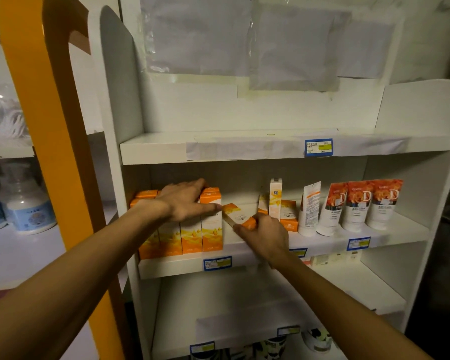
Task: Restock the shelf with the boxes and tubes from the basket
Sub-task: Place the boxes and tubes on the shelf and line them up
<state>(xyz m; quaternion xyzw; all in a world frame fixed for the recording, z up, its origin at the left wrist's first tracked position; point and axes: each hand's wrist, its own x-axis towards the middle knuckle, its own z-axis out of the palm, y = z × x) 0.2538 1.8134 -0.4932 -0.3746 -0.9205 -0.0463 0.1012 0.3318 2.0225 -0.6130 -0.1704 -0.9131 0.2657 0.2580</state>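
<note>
A row of tall orange-and-white boxes stands at the left of the middle shelf. My left hand lies flat on top of them, fingers spread, thumb along the front of the rightmost box. My right hand grips one end of another orange-and-white box, held tilted in the gap just right of the row. Further right stand a few smaller orange boxes, a white tube and three red-and-white tubes. The basket is out of view.
The top shelf is bare, with paper taped along its edge and on the back wall. Below are a bare shelf and jars on the lowest one. An orange upright and white bottles stand at the left.
</note>
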